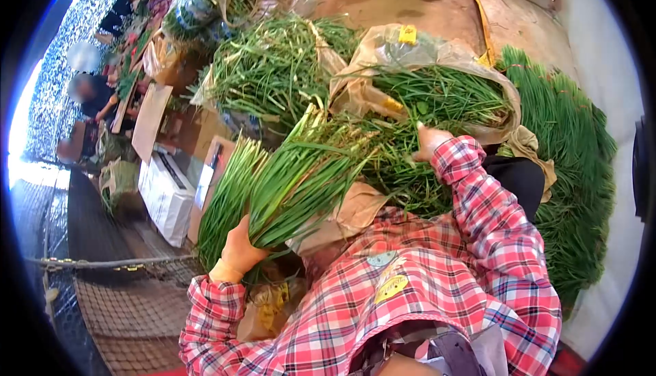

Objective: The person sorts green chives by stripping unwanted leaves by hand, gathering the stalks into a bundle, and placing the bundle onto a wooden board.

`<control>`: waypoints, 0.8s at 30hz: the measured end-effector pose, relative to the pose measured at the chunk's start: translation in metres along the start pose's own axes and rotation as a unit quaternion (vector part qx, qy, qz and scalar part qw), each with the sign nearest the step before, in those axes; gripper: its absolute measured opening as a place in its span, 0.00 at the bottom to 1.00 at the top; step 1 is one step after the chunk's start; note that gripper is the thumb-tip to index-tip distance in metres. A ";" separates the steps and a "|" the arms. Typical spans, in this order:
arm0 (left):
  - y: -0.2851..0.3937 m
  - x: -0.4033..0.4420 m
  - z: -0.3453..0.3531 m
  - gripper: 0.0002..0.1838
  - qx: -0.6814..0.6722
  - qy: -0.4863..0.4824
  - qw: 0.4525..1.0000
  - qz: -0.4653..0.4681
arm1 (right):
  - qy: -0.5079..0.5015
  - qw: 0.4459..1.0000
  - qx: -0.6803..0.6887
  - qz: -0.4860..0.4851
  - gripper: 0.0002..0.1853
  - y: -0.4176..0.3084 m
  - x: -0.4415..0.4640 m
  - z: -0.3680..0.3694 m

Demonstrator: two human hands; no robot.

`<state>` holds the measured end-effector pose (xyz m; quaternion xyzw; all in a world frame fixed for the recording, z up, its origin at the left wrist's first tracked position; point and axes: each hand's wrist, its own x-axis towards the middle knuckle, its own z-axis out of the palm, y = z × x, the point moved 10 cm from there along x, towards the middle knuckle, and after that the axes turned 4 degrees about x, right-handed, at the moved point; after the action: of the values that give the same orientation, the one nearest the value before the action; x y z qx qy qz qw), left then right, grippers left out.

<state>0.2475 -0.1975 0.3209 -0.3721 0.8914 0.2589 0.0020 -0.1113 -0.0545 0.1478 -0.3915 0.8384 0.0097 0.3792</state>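
Observation:
My left hand (244, 247) is closed around a bunch of garlic chives (301, 178), its leaves near my palm and its pale stalk ends pointing up and away. Just left of that bunch stands another sheaf of chives (229, 191), stalk ends up. My right hand (432, 143) hovers at the right edge of a loose, tangled heap of greens (403, 164) in front of my body. Its thumb and fingers look apart, and I see nothing held between them.
Open plastic bags of greens (444, 96) and a larger leafy pile (273, 68) lie ahead. Neatly laid chives (567, 171) line the right side by a pale wall. A white box (164, 191) and netting (137, 314) are at left. Other people (96, 96) sit far left.

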 end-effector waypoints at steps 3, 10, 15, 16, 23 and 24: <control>-0.009 -0.008 0.013 0.29 -0.005 -0.016 1.000 -0.005 | 0.199 0.906 0.134 -0.350 0.47 -0.113 -0.045 -0.044; -0.027 -0.015 0.021 0.31 -0.011 -0.055 0.997 -0.051 | 0.004 0.874 0.136 -0.467 0.23 -0.217 -0.041 0.021; -0.033 -0.011 0.035 0.36 -0.023 -0.069 0.996 -0.049 | -0.091 0.857 0.352 -0.365 0.20 -0.193 -0.043 0.024; -0.036 -0.011 0.038 0.37 -0.029 -0.081 0.995 -0.056 | -0.030 0.861 0.363 -0.354 0.21 -0.190 -0.040 0.016; -0.065 -0.017 0.069 0.40 -0.104 -0.106 0.988 -0.034 | 0.051 0.805 0.504 -0.310 0.13 -0.168 0.000 0.022; -0.067 -0.018 0.070 0.40 -0.107 -0.106 0.988 -0.034 | 0.079 0.788 0.530 -0.302 0.12 -0.157 -0.003 0.008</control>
<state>0.2917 -0.1924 0.2334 -0.3704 0.8402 0.3905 0.0654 -0.0012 -0.1587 0.1881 -0.3618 0.5774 -0.5822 0.4436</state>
